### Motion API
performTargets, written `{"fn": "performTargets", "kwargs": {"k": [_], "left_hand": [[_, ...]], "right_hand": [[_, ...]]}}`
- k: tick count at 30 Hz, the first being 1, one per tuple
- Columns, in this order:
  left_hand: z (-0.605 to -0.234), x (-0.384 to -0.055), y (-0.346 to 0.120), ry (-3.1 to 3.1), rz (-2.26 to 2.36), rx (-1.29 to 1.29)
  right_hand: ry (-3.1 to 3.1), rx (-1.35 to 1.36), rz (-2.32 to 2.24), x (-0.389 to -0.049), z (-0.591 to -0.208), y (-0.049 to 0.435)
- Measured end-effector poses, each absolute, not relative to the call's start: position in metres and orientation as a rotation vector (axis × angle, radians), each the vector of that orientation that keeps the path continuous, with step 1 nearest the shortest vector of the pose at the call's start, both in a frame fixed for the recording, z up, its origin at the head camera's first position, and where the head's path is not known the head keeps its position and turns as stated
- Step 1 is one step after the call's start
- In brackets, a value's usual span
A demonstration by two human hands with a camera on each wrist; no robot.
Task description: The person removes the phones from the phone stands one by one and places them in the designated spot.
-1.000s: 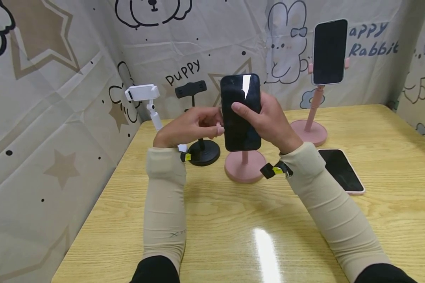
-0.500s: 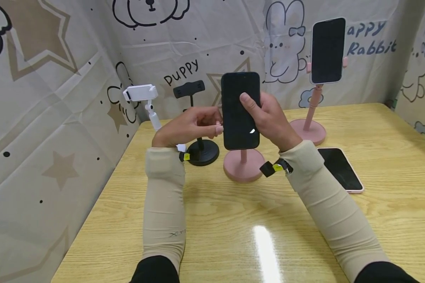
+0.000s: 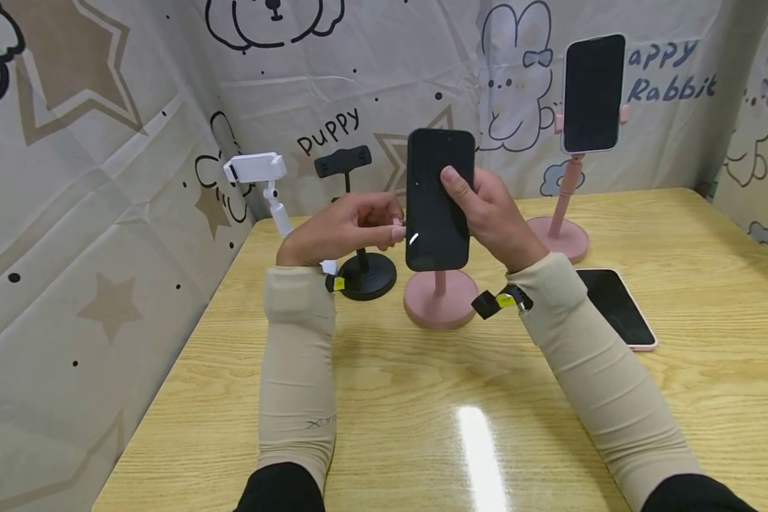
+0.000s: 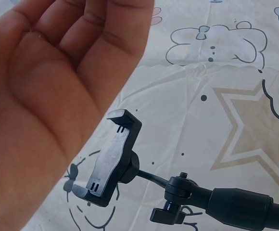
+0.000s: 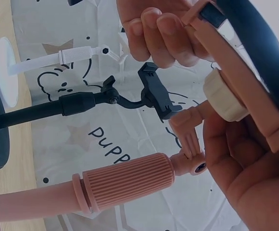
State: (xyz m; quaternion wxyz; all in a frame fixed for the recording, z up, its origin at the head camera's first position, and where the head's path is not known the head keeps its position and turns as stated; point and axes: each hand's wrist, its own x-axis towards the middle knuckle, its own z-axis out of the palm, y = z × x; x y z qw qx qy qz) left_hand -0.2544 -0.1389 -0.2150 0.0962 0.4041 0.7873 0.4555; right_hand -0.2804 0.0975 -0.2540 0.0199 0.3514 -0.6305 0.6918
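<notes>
Black phone [image 3: 432, 213] in the grip of right hand [image 3: 500, 217], atop pink stand [image 3: 441, 302]; stand's clamp [image 5: 240, 79] in the pinch of left hand [image 3: 342, 229].

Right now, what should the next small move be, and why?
Probably, the right hand should gently press the black rectangular smartphone back against the pink plastic clamp. In the right wrist view the smartphone lies along the clamp, but whether it is seated cannot be told; the right hand grips the smartphone's right side, while the left hand pinches one clamp end.
</notes>
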Motion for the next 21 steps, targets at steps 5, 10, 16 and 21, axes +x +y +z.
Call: {"fn": "performTargets", "kwargs": {"k": [5, 10, 16, 21], "left_hand": [[-0.214, -0.255, -0.138, 2.337, 1.341, 1.199], [-0.218, -0.261, -0.138, 2.363, 1.314, 1.181], [-0.230, -0.275, -0.140, 2.406, 1.286, 1.162], [-0.228, -0.272, -0.139, 2.449, 1.254, 1.103]], "right_hand": [[-1.963, 1.100, 2.191, -0.280, -0.253, 0.100], [-1.978, 1.094, 2.238, -0.279, -0.251, 0.103], [-1.942, 1.134, 2.311, -0.280, -0.251, 0.103], [-1.902, 1.164, 2.357, -0.280, -0.251, 0.103]]}}
